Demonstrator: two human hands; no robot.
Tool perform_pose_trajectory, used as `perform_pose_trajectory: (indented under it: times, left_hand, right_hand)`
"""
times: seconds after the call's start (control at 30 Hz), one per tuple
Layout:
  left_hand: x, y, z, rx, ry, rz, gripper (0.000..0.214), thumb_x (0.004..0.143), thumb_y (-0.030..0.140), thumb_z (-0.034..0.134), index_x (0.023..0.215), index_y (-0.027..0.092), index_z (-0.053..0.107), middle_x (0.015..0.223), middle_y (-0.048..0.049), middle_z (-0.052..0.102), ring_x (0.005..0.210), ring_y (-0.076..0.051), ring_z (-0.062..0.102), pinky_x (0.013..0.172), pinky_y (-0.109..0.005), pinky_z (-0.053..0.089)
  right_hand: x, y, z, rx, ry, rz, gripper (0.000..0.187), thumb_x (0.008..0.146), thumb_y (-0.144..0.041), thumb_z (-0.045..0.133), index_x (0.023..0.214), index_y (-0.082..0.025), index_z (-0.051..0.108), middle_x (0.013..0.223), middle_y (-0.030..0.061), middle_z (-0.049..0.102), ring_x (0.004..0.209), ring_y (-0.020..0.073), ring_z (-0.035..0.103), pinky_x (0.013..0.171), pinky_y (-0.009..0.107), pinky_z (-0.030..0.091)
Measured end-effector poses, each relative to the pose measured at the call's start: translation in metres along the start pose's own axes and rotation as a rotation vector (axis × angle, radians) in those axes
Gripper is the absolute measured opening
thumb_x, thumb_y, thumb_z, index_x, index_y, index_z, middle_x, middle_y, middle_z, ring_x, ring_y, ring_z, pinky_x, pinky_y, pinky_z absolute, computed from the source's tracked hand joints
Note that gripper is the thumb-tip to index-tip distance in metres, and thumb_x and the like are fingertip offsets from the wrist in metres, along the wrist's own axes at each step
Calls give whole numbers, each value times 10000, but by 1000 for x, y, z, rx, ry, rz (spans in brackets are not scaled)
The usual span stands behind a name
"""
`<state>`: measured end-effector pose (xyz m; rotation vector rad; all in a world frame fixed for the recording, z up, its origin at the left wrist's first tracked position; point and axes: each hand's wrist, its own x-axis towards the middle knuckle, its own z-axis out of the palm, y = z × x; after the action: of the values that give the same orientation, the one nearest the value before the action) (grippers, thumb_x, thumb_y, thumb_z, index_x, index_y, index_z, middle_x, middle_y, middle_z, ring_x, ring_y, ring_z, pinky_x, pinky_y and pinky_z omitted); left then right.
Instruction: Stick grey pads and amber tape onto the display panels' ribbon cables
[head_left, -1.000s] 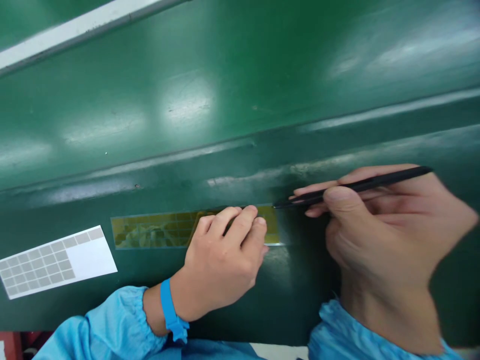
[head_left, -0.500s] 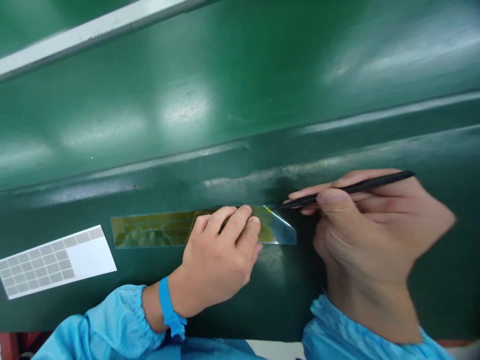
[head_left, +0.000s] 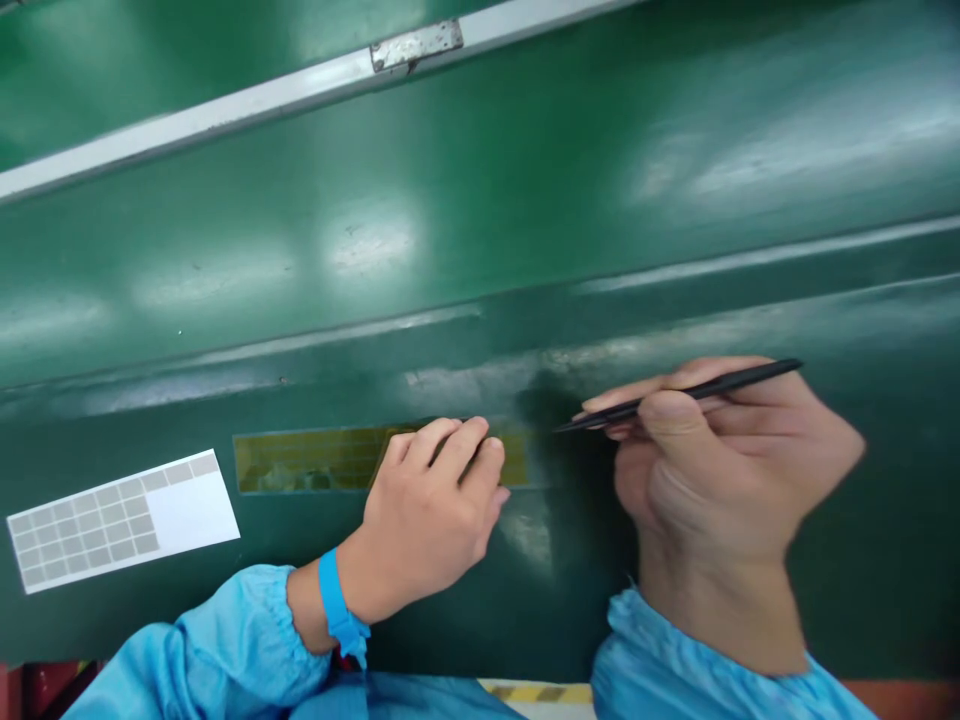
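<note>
On the green bench [head_left: 480, 250], one yellow strip [head_left: 315, 460] lies under the curled left hand [head_left: 427, 515]; right hand [head_left: 720, 460] grips one black tweezers [head_left: 675, 395]; one white sheet [head_left: 120, 520] far left.

Brightly and evenly lit from overhead. Spreads broad white glare patches over the glossy green desk [head_left: 525, 180], strongest toward its far right corner. Casts a soft shadow just left of the right hand [head_left: 720, 470]. Smears that hand with slight motion blur; renders the left hand [head_left: 427, 520] sharper. Bows straight lines near the frame edges.
</note>
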<state>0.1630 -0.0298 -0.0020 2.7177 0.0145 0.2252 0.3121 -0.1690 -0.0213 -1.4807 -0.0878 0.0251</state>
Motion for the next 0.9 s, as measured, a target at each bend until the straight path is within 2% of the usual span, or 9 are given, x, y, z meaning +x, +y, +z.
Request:
perform_pose_trajectory:
  times: [0.07,0.17,0.3,0.4,0.57,0.73,0.9]
  left_hand:
    - [-1,-1,0,-6,4,11,345,1059,321,517,1321,125,625,1440,-94,626,1291,-261,542,973,-390,480]
    - [-5,-3,3,17,47,25,350,1069,310,487,1338,131,623,1443,-97,634,1294,-278,548,985,-421,480]
    - [-5,-11,16,86,193,32,334,1063,235,459,1318,121,643,1388,-118,670,1254,-301,585,976,-461,498]
    - [-6,-15,20,79,323,79,299,1036,160,486,1274,127,664,1358,-121,682,1256,-287,600,1016,-458,507]
    - [-15,-16,11,0,450,180,267,999,71,517,1189,153,685,1278,-99,703,1224,-247,615,1051,-433,500]
    - [-12,-22,11,-19,567,248,250,985,24,548,1153,147,687,1245,-101,698,1192,-237,616,1043,-430,479]
    - [-9,-19,13,-24,600,311,240,979,13,560,1124,147,696,1204,-92,715,1164,-238,633,1051,-444,461]
  right_hand:
    - [4,1,0,29,60,40,546,614,-445,983,840,-155,579,682,81,624,524,202,600,444,246,461]
    - [9,3,1,37,82,56,570,650,-498,945,866,-150,549,715,88,643,476,159,547,419,213,398]
    - [22,18,1,77,62,86,597,719,-571,889,896,-140,516,760,100,650,528,158,577,429,191,370]
    - [30,32,0,138,76,101,581,766,-555,876,914,-130,509,798,72,644,560,123,572,437,162,353]
    - [31,46,9,197,80,185,297,1006,-371,683,1006,-97,568,853,21,583,628,57,517,493,122,388]
    - [44,51,23,198,66,214,305,1036,-393,639,1093,-96,597,897,30,569,696,76,531,591,169,489]
    - [55,55,29,214,66,208,327,1039,-410,630,1141,-101,597,945,45,575,749,93,551,643,198,522]
